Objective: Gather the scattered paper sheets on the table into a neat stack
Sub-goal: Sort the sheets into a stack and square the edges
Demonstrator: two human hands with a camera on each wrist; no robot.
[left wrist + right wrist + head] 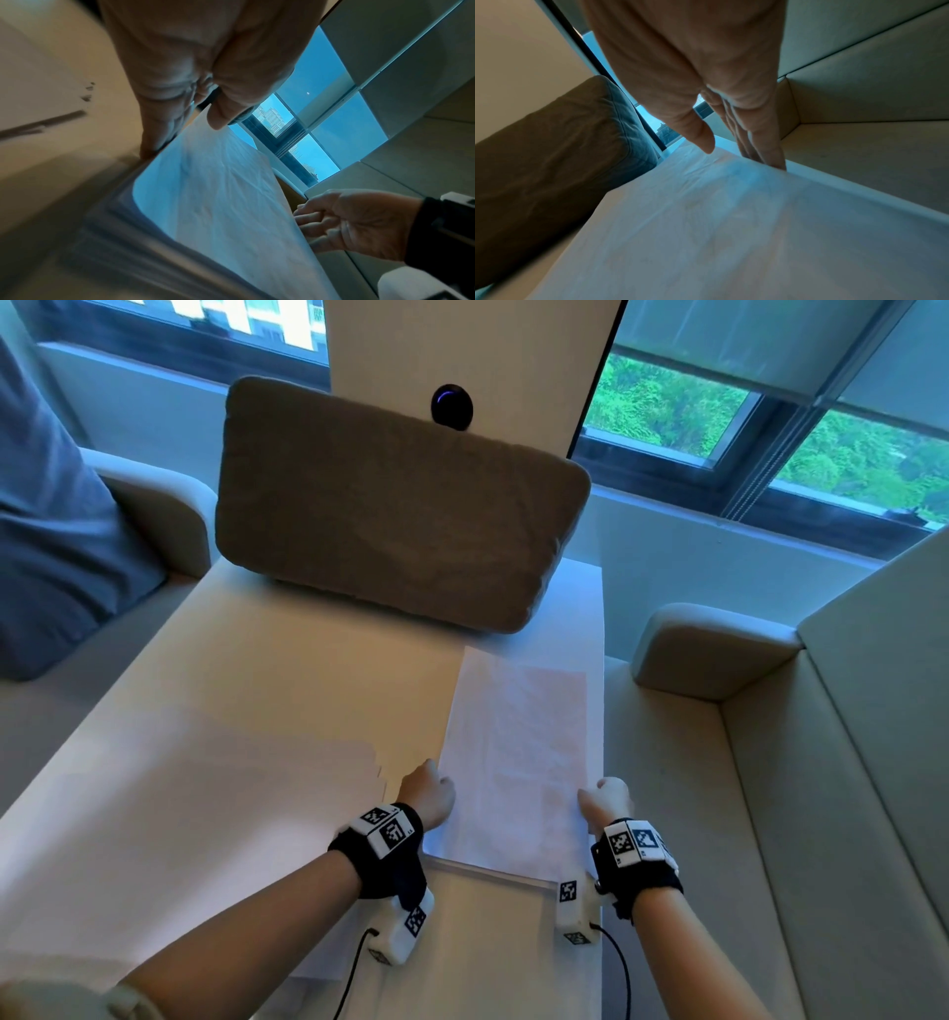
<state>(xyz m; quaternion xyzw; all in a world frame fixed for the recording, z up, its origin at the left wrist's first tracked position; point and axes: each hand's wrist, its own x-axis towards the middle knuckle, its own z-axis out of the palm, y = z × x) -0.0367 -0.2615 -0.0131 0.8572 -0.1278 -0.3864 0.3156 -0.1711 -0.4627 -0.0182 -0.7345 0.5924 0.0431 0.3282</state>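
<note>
Thin white paper stack (pixel 513 752), flat along the right side of the pale table (pixel 257 685), near end lifted slightly between two hands. Likely very light, limp and slick sheet on sheet: prone to sag in the middle, to fan apart if tilted, to crease if squeezed hard. Best taken at the two long edges close to the near corners, thumb above and fingers below, then tapped square against the tabletop. Left hand (pixel 429 796) clamped on the left edge, thumb (pixel 226 105) pressing on top and fingers tucked under. Right hand (pixel 606 801) at the right edge, fingers curled beneath the paper in the left-wrist view, thumb just over the top surface; taken as a grasp, though thumb contact not certain. Count: one bundle, at least two sheets judging by offset far corners, exact number not readable; seemingly one more pale sheet (pixel 472 916) flat under the wrists; one brown cushion (pixel 390 510) at the far end of the table; two hands, both on the paper.
</note>
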